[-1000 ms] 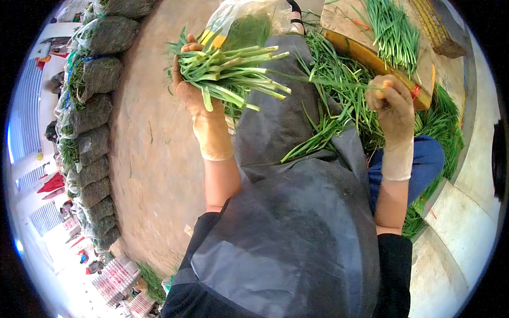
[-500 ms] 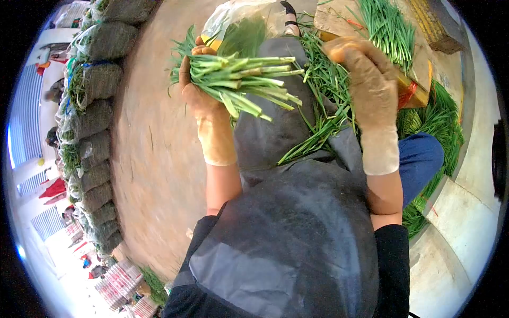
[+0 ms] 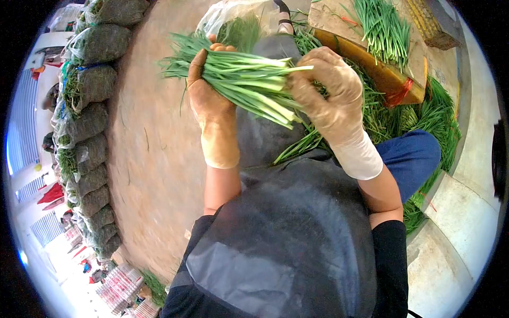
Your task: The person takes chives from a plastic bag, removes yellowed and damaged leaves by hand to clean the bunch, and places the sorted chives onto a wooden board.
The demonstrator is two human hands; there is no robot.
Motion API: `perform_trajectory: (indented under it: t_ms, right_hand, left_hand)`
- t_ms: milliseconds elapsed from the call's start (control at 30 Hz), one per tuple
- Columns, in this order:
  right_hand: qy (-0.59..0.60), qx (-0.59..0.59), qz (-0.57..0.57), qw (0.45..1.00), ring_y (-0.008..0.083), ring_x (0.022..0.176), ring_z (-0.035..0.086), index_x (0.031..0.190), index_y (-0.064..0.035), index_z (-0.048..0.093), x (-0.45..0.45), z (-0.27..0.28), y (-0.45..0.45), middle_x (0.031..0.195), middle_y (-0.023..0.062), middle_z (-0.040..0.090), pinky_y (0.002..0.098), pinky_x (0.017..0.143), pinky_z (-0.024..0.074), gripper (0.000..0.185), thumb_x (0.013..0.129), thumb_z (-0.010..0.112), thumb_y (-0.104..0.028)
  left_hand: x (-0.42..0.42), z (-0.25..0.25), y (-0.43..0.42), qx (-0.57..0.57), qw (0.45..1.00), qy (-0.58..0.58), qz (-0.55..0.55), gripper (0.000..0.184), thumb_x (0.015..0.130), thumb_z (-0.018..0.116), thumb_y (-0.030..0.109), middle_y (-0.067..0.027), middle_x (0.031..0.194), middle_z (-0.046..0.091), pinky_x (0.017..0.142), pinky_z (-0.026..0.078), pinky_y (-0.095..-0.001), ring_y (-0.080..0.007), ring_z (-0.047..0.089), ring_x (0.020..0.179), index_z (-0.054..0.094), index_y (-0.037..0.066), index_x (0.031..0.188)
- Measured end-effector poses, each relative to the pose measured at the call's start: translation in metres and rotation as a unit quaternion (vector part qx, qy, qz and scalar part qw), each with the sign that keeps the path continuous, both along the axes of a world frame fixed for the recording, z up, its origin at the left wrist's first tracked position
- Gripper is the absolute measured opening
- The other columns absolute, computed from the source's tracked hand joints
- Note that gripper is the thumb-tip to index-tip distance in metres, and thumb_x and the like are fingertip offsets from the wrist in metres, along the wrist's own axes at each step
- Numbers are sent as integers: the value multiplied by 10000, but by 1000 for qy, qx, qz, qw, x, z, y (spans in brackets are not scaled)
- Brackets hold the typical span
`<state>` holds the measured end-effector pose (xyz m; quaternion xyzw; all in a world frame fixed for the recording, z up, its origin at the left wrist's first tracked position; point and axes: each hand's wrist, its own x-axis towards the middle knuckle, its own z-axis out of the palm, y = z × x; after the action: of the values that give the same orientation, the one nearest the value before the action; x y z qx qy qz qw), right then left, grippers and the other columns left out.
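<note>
The right hand has swung inward from over by the surface and now meets the bunch of green stalks at its pale ends, so both hands are at the same bunch, and the work seems to have turned from drawing out a strand to dressing those ends. The left hand grasps the bunch, thumb across the near side and fingertips curled over the far side, while the leaves spill out to the left of its fingers. The right fingers are bent in at the ends (motion blur softens them), and I cannot tell whether they pinch a stalk. Below the right fingers a few loose stalks lie on the dark apron; to their right is a tangled pile of greens, partly hidden by the right hand. Beyond and to the right of those fingers, a neater bundle lies on the surface, whose wooden edge, with a red tie, stands between the bundle and the pile. Past the left fingers lies a clear plastic bag, and well off to their left, filled sacks line the floor.
</note>
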<state>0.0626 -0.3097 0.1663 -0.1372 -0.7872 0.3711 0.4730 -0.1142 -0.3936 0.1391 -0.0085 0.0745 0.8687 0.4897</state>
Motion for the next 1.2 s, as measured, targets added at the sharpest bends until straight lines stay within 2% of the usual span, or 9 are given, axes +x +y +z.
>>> perform_trajectory:
  t_ms: [233, 367, 467, 700, 767, 833, 967, 1133, 1200]
  right_hand:
    - [50, -292, -176, 939, 150, 653, 578, 844, -29, 656, 45, -8, 25, 699, 42, 620, 263, 682, 457, 188, 860, 623, -213]
    - [-26, -132, 5, 991, 139, 906, 595, 1046, -18, 643, 32, 15, 17, 935, 30, 650, 286, 858, 452, 302, 784, 725, -143]
    - [-47, 36, 13, 998, 280, 838, 614, 927, -89, 645, 12, 21, 16, 877, 90, 639, 362, 768, 483, 282, 694, 755, -202]
    - [-77, 217, -137, 964, 254, 828, 592, 825, -135, 611, -1, 18, 7, 752, 48, 605, 358, 692, 471, 208, 670, 724, -216]
    - [-50, 206, -131, 968, 268, 842, 583, 833, -128, 617, -2, 6, 13, 780, 40, 610, 373, 714, 468, 227, 657, 732, -215]
    - [-2, 40, 55, 998, 276, 846, 579, 847, -112, 629, 3, 2, 20, 864, 42, 617, 397, 759, 459, 253, 642, 743, -208]
    - [-47, 98, 10, 994, 278, 854, 591, 980, -49, 628, 10, 3, 15, 941, 92, 638, 366, 785, 466, 351, 653, 753, -27]
    - [-53, 128, -25, 990, 280, 867, 595, 963, -41, 638, 6, -2, 16, 913, 96, 642, 374, 780, 466, 378, 616, 787, -51]
    - [-51, 148, -34, 987, 300, 891, 575, 863, -103, 641, 5, 2, 18, 919, 60, 623, 398, 782, 448, 267, 699, 761, -276]
  left_hand:
    - [-13, -13, 3, -163, 983, 81, 13, 329, 878, 480, 103, -139, 940, 609, 865, 486, -400, -276, 584, 906, 501, -70, 1158]
    - [-15, -18, 3, -50, 990, -15, -129, 343, 890, 476, 127, -151, 978, 625, 892, 482, -427, -288, 591, 953, 513, -64, 1173]
    - [0, -14, 4, -91, 992, 3, -86, 338, 883, 484, 124, -160, 982, 623, 890, 483, -423, -291, 594, 943, 524, -64, 1162]
    - [-3, -18, 3, -143, 987, 55, -50, 334, 854, 519, 112, -143, 949, 632, 864, 491, -408, -282, 605, 912, 540, -57, 1141]
    - [-3, -17, 3, -107, 991, 41, -65, 321, 854, 519, 107, -143, 943, 630, 862, 492, -407, -283, 605, 907, 543, -54, 1131]
    - [-2, -15, 3, -114, 991, 22, -66, 312, 855, 520, 102, -142, 930, 630, 862, 492, -410, -286, 606, 904, 545, -50, 1126]
    - [6, -10, 7, -188, 976, 106, 21, 294, 856, 520, 97, -139, 921, 628, 850, 500, -397, -275, 610, 880, 558, -49, 1108]
    - [4, -13, 5, -167, 982, 89, 1, 284, 860, 518, 95, -138, 922, 628, 846, 503, -394, -272, 611, 875, 563, -45, 1103]
    - [4, -11, 4, -147, 986, 82, -2, 284, 860, 519, 92, -137, 920, 627, 855, 500, -396, -273, 611, 875, 562, -47, 1105]
